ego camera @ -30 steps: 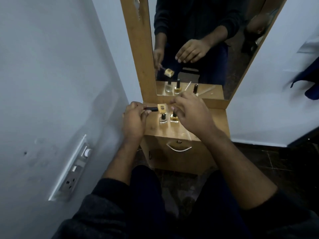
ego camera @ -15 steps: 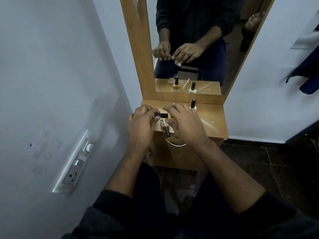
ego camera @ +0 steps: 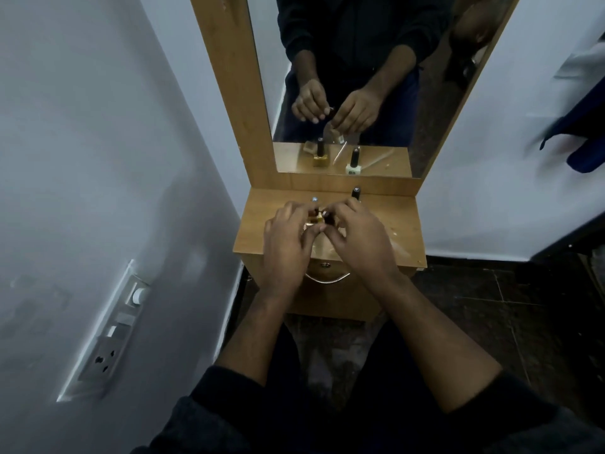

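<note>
The left hand (ego camera: pixel 286 239) and the right hand (ego camera: pixel 361 239) meet fingertip to fingertip in front of the mirror (ego camera: pixel 343 77), low over the wooden surface (ego camera: pixel 258 231). Neither is wide. Both are curled to a narrow pinch on one small nail polish bottle (ego camera: pixel 327 218), of which only a dark bit shows between the fingers. I cannot tell which hand has the cap and which the glass. The bottle hangs just above the surface, on the person's side of the mirror's foot.

This looks like the cap being twisted. To do it well, one hand should hold the glass body upright and steady while the other turns the cap in short turns at the fingertips. The work should stay low over the surface, so a slip or a drip lands on the wood.

Closer to the mirror, a second cap (ego camera: pixel 315 200) pokes up behind the left fingertips. A dark-capped bottle (ego camera: pixel 356 194) stands behind the right ones. Both are near enough that a careless knuckle could tip them
</note>
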The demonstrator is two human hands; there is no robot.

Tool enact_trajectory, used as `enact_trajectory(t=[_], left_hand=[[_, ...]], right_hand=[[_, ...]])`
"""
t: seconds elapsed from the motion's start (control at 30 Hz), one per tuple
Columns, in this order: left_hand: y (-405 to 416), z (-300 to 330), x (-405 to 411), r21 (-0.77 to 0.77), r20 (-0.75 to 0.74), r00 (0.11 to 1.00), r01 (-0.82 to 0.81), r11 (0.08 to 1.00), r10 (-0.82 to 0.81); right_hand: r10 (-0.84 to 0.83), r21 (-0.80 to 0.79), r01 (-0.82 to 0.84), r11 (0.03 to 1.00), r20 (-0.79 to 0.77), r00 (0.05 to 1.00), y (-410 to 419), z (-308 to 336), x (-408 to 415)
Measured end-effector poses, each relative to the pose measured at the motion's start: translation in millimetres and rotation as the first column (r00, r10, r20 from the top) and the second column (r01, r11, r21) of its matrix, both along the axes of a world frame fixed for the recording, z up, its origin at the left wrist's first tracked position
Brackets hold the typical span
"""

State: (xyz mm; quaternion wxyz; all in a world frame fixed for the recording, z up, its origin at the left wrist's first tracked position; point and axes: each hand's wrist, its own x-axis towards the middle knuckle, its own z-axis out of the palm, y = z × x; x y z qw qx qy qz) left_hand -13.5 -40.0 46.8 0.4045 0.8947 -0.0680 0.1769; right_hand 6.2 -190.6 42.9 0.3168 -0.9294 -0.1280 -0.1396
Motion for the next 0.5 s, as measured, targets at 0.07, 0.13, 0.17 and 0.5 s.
enact_trajectory(t=[0.07,0.13,0.17,0.5], left_hand=[[1.4,-4.1,1.5,-0.060,-0.030,1.000,-0.008,0.998,0.006],[7.7,-14.5,2.0,-0.078,-0.037,0.999,-0.036,0.996,0.034],[12.1,-20.2,1.8,-0.070,-0.038,0.998,-0.048,0.996,0.046],[38.7,-34.5,-3.4,0.121,-0.253,0.966,0.079,0.989,-0.046]], right_hand=[[-0.049,0.109,0.051,0.993,-0.023,0.999,-2.8,2.2,5.2],[-0.108,0.176,0.112,0.978,-0.032,0.994,-5.6,6.2,11.4],[-0.133,0.185,0.139,0.973,-0.043,0.990,-7.0,9.2,14.5],[-0.150,0.067,0.160,0.985,-0.129,0.980,0.8,13.0,30.3]])
